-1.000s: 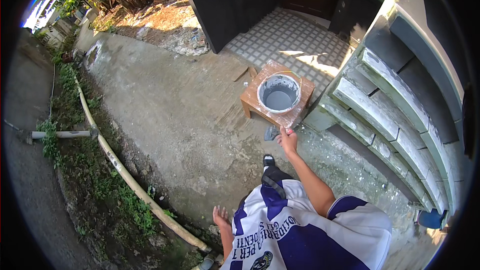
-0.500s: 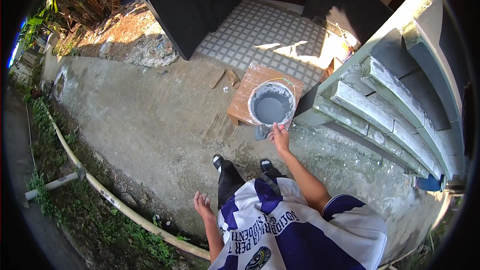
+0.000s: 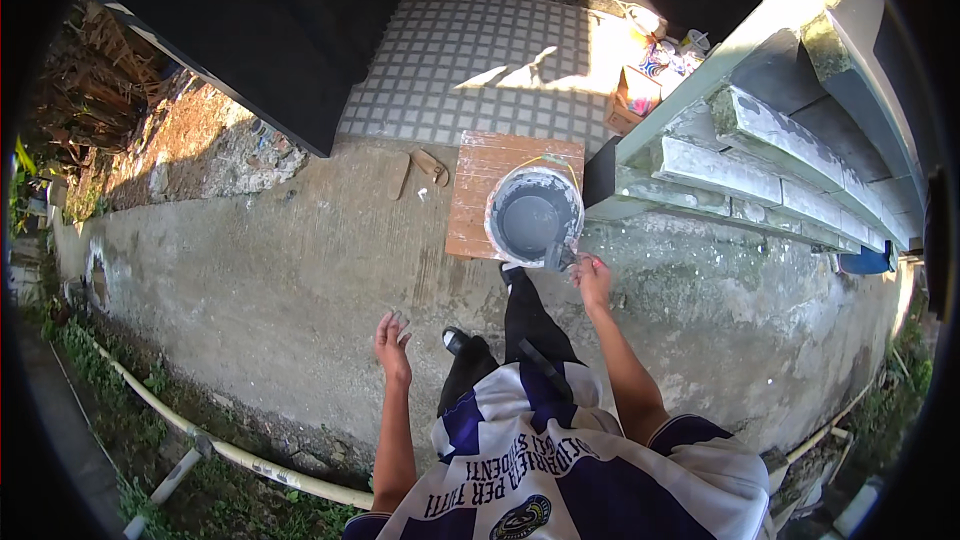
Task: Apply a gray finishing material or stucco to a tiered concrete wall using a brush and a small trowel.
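In the head view, the right hand (image 3: 593, 280) reaches forward and grips a small grey tool (image 3: 560, 258), its fingers curled around the handle; the exact kind of tool is too small to tell. Just ahead of that hand and a little to its left stands a bucket (image 3: 534, 215) with grey-smeared walls and a dark grey inside, its thin yellow bail lying over the far rim. The tool's end touches or sits just beside the bucket's near rim. The bucket rests on a board (image 3: 478, 202) of reddish wood that extends to the left of the hand. The left hand (image 3: 392, 345) hangs free well to the left and nearer the body, fingers loosely spread, holding nothing, above bare concrete ground (image 3: 280, 280). Between the two hands show the person's dark trousers and shoes. To the right of the right hand rise grey steps (image 3: 770, 190). Beyond the board lies a tiled floor (image 3: 480, 70), with a pair of sandals (image 3: 420, 170) just to the board's left.
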A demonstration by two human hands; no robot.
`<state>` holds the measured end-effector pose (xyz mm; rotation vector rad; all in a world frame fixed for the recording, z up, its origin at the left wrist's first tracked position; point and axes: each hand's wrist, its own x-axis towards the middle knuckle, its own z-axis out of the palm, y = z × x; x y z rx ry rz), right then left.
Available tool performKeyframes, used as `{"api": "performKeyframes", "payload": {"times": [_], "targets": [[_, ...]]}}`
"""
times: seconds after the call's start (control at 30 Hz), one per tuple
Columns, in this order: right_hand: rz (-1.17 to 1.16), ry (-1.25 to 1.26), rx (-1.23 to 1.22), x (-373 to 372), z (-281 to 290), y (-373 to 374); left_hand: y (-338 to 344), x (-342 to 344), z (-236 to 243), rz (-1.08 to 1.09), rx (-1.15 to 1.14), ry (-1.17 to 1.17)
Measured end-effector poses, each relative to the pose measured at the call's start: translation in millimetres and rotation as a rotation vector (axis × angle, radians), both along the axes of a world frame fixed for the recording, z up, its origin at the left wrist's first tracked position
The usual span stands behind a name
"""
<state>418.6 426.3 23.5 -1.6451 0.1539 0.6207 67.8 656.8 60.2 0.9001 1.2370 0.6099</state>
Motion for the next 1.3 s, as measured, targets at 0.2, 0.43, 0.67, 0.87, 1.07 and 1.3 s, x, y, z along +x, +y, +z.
{"api": "performKeyframes", "payload": {"times": [0.2, 0.43, 0.67, 0.87, 1.07, 1.3], "targets": [[0.119, 0.053, -0.063, 40, -85, 67, -1, 94, -53, -0.175, -0.082, 0.080], [0.171, 0.187, -0.189, 76, -172, 141, -3, 190, -140, -0.414, -0.065, 0.204], [0.452, 0.029, -0.218, 92, -184, 160, 19, 254, -180, -0.428, -0.157, 0.218], [0.989, -0.190, -0.089, 107, -168, 120, 17, 249, -205, -0.244, -0.180, 0.003], [0.975, -0.317, -0.278, 117, -162, 121, 15, 257, -195, -0.264, -0.191, 0.047], [0.996, -0.210, -0.217, 125, -147, 146, 18, 252, -194, -0.219, -0.272, 0.051]]}}
